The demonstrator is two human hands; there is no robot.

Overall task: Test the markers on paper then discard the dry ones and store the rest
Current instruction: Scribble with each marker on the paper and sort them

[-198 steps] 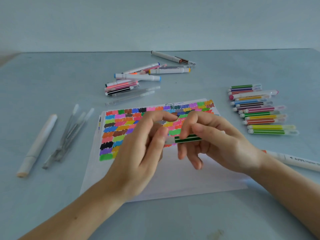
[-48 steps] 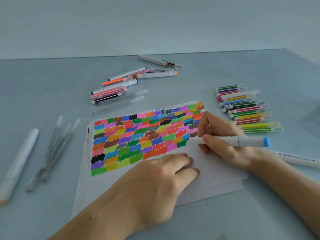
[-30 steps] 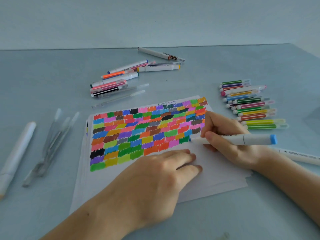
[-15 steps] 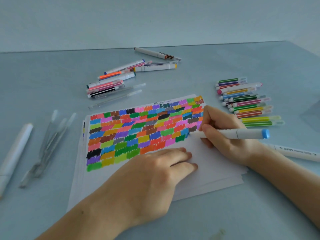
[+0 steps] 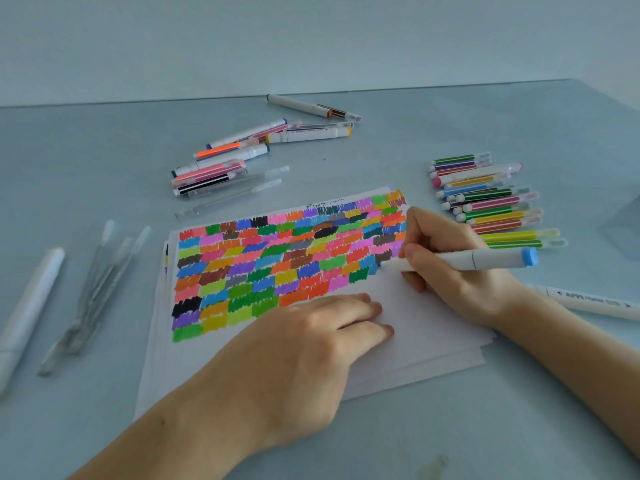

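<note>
Rows of scribbled swatches in pink, green, orange, blue, black, brown and yellow are covering the white paper (image 5: 426, 317). At three o'clock, slim markers (image 5: 491, 202) are showing pale-striped green, purple, orange, yellow and pink barrels. The white marker (image 5: 481, 259) is wearing a sky-blue end. The table (image 5: 86, 161) is looking pale grey-blue.

- The white marker (image 5: 588, 302) by my right wrist carries dark print, too blurred to read.
- Another white marker (image 5: 310, 133) far off has print, also unreadable.
</note>
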